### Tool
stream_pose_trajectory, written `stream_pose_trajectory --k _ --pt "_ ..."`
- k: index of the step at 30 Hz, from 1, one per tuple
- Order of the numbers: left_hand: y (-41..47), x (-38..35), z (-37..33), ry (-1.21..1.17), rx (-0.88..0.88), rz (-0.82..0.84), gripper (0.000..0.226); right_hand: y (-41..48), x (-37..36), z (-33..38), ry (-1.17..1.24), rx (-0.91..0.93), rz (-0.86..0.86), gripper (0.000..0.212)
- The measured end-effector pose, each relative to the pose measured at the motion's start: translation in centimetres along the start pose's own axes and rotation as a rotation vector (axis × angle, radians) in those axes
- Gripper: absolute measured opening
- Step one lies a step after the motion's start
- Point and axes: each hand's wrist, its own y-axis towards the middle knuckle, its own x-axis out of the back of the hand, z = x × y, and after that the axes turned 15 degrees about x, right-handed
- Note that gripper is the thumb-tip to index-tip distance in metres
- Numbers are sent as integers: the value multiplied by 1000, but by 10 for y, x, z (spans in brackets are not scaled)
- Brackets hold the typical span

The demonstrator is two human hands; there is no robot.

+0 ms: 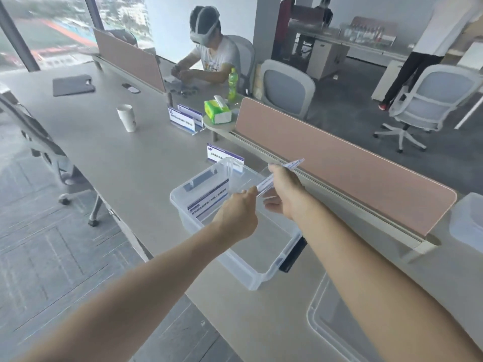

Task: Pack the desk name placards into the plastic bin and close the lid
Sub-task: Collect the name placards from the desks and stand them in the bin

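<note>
A clear plastic bin (251, 273) stands open on the desk in front of me. One placard (209, 202) leans inside against its far left wall. Over the bin, my right hand (283, 190) grips a thin acrylic placard (294, 164) seen edge-on. My left hand (239, 214) touches the near end of that same placard with its fingertips. Another placard (222, 154) stands on the desk just behind the bin. Two more placards (184, 120) stand farther back. The clear lid (337, 333) lies flat on the desk at the lower right.
A pink divider panel (339, 163) runs along the desk's right side. A paper cup (126, 117), a green tissue pack (218, 109) and a green bottle (232, 83) stand farther back. A person sits behind them. Office chairs stand on both sides.
</note>
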Motion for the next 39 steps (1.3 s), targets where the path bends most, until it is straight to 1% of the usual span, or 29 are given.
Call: stream_pose_trajectory --k 2,5,6,7,9,12,14,16,19,20,21,22,23,25,27,29,33,36,39 --pt "4 5 21 -35 -24 22 61 8 -14 7 59 -7 -54 33" --pt "12 15 47 -19 -59 70 67 15 -31 8 121 -28 -107 43" --pt "15 18 54 -3 -73 93 68 15 -38 7 130 -43 -122 41" --pt "20 20 61 20 -86 121 70 13 -44 5 126 -52 -143 33" --pt "29 24 71 62 -101 178 71 13 -55 2 121 -49 -198 7" --pt "41 26 78 141 -143 250 65 21 -61 -5 122 -30 -269 15" --pt "52 29 80 170 -169 309 59 26 -63 -6 117 -12 -278 20" --pt "68 33 84 187 -175 375 60 36 -62 -9 94 -2 -278 31" --pt "97 38 90 113 -125 414 54 57 -56 -17 57 -10 -283 33" --pt "108 40 92 74 -98 409 51 66 -53 -20 53 -14 -278 30" --pt "120 40 94 44 -72 386 46 74 -50 -22 31 -12 -268 23" --pt "133 41 95 22 -54 348 39 83 -48 -25 -4 -8 -246 13" --pt "147 42 96 5 -37 302 34 91 -45 -27 -31 -2 -235 9" --pt "171 41 98 -26 3 241 26 107 -42 -32 -58 8 -237 11" --pt "191 38 101 -59 27 223 22 118 -40 -39 -58 7 -256 19" --pt "208 33 103 -77 29 214 21 126 -40 -45 -78 4 -247 17" --pt "245 18 109 -65 31 171 27 136 -49 -52 -202 31 -234 12" --pt "273 5 118 -51 2 144 39 150 -62 -65 -328 28 -218 11" --pt "305 -7 134 -16 -41 181 54 161 -83 -78 -357 -45 -207 12"
